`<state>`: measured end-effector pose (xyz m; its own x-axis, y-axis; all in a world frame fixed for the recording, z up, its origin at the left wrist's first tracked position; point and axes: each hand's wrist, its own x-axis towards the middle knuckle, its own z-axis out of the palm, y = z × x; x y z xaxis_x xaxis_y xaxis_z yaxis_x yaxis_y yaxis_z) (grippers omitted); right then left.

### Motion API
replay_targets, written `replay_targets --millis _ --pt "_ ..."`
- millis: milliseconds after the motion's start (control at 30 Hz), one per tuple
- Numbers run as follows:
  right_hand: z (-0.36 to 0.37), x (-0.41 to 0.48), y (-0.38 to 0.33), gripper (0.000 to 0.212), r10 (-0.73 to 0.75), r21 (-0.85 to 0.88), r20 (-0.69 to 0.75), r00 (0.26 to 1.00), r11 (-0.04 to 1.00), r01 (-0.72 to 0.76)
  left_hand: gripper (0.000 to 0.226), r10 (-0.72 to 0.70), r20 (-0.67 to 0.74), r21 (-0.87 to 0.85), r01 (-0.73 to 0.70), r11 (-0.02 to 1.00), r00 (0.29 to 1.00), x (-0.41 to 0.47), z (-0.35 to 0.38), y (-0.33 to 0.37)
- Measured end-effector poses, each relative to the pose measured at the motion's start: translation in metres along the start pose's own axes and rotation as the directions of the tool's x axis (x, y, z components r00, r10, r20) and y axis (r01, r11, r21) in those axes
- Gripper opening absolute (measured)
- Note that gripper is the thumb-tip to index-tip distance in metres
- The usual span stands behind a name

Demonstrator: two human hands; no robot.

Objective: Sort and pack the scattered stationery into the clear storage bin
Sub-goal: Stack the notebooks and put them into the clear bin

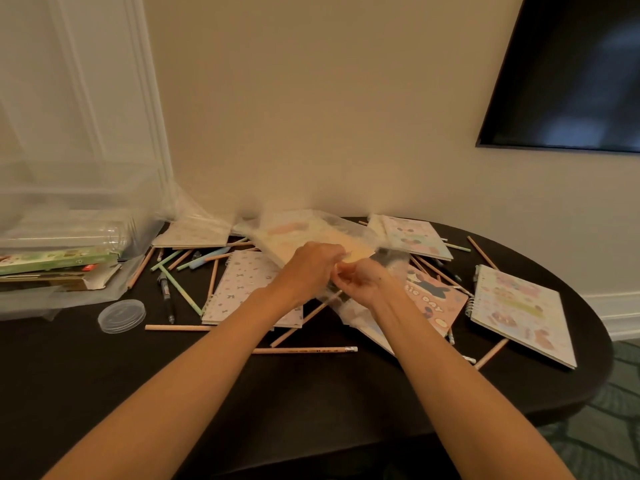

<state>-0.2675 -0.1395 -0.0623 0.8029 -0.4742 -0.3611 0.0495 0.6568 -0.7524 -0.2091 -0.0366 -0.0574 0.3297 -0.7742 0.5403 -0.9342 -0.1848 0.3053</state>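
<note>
Left hand (308, 268), right hand (363, 282): fingers curled, pinching clear plastic wrap (393, 259) at table (329, 393) middle | wrap blurred, probably around a notebook (356, 247) | clear storage bin (69, 188) far left

Beige wall (311, 116), dark screen (571, 71)

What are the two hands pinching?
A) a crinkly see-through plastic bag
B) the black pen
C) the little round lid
A: the left hand and the right hand both pinch the crinkly clear plastic bag between fingers and thumb.
</note>
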Motion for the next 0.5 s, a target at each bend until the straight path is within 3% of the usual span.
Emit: replay_targets --millis 100,200,267,333,400,467,500 --pt "0.004 -0.002 0.003 0.032 -0.02 -0.002 0.017 1.0 1.0 0.02 0.024 0.065 0.014 -0.104 -0.063 0.993 0.998 -0.005 -0.011 0.005" --pt "0.005 0.0 0.009 0.029 -0.001 0.123 0.031 1.0 0.992 -0.003 0.023 0.025 0.036 -0.194 -0.018 0.981 0.999 -0.013 -0.02 0.0" --pt "0.005 0.002 0.015 0.025 0.008 0.187 0.034 0.999 0.982 -0.014 0.021 -0.099 0.052 -0.286 0.11 0.952 0.994 -0.017 -0.025 -0.003" --pt "0.005 0.002 0.02 0.021 0.013 0.199 0.014 1.0 0.98 -0.015 0.023 -0.31 -0.055 -0.432 0.257 0.864 0.949 -0.016 -0.032 -0.007" --pt "0.007 -0.001 0.026 0.021 0.011 0.188 0.006 1.0 0.982 -0.012 0.029 -0.603 -0.163 -0.591 0.412 0.694 0.781 -0.012 -0.033 -0.019" --pt "0.011 -0.004 0.033 0.021 0.025 0.178 0.029 0.999 0.984 -0.029 0.04 -0.823 0.05 -0.73 0.583 0.356 0.565 -0.009 -0.034 -0.032" --pt "0.014 -0.005 0.037 0.021 0.035 0.172 0.036 0.999 0.984 -0.041 0.045 -0.828 0.194 -0.738 0.634 0.229 0.525 -0.009 -0.031 -0.037"
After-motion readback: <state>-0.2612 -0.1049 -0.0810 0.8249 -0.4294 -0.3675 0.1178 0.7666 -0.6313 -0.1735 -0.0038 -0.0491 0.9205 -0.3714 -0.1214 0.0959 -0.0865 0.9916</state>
